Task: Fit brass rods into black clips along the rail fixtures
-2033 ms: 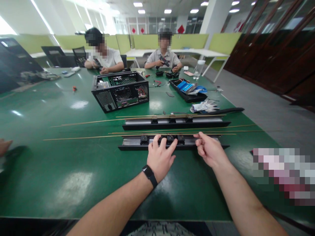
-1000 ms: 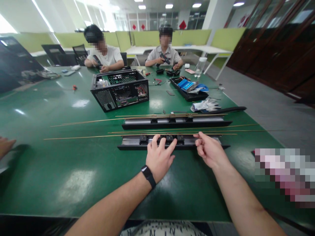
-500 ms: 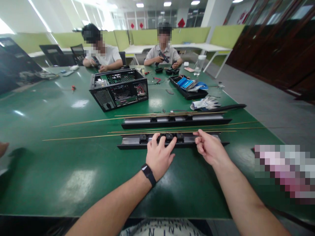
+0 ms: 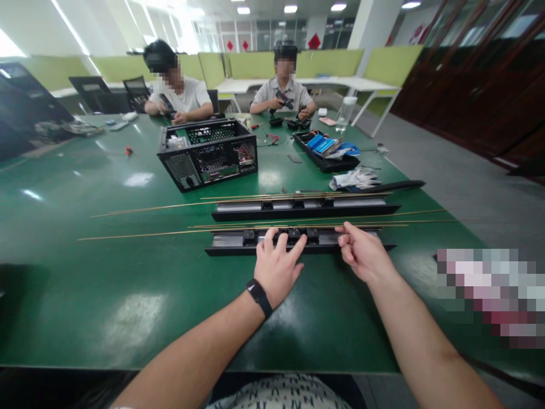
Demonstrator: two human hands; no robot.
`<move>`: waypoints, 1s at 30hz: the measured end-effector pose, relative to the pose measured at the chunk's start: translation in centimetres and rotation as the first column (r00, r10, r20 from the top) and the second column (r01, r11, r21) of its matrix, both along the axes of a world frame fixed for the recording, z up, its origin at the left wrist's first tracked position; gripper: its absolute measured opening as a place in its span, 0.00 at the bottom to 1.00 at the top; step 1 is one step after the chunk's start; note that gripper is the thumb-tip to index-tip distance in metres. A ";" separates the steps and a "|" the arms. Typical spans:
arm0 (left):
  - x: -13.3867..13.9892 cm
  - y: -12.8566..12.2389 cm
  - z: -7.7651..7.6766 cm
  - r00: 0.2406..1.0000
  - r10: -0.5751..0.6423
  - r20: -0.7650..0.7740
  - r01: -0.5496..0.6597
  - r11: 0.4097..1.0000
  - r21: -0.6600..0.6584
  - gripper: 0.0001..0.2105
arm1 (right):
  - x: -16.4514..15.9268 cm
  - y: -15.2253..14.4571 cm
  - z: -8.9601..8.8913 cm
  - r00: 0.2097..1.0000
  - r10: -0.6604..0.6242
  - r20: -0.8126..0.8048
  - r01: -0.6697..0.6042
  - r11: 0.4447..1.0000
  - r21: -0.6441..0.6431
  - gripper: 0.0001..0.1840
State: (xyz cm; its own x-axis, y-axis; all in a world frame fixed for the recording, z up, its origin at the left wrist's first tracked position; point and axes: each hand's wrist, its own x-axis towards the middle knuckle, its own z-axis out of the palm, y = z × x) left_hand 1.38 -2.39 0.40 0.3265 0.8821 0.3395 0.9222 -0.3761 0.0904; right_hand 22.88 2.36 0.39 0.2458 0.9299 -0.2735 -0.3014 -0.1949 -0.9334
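And here lies the near rail (image 4: 327,249), on the table (image 4: 191,324) just in front of the far rail (image 4: 306,214); the left hand (image 4: 276,267) spreads its fingers over the blocks (image 4: 249,237) in it, grasping none; the right hand (image 4: 361,253) curls, thumb and forefinger together by the rods (image 4: 131,235) at the back, though whether it pinches one cannot be told; now for the danger: those rods look thin and run well past both rail ends, so a stray nudge on a tip could swing or bend them; rightward they reach about the table's edge, where a knock could drag one off; an uneven press from the left fingers might tip a block; and with no clamp in sight, a shove could slide the near rail backward.
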 end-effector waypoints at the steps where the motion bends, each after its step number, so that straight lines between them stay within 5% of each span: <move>1: 0.0 0.0 0.0 1.000 0.000 0.001 0.000 1.000 0.001 0.33 | 0.0 0.0 0.0 1.000 0.000 0.002 0.000 1.000 0.001 0.12; 30: -0.1 0.2 0.0 1.000 -0.010 0.025 0.011 1.000 -0.014 0.33 | 0.0 0.0 0.0 1.000 -0.007 -0.012 0.007 1.000 -0.020 0.14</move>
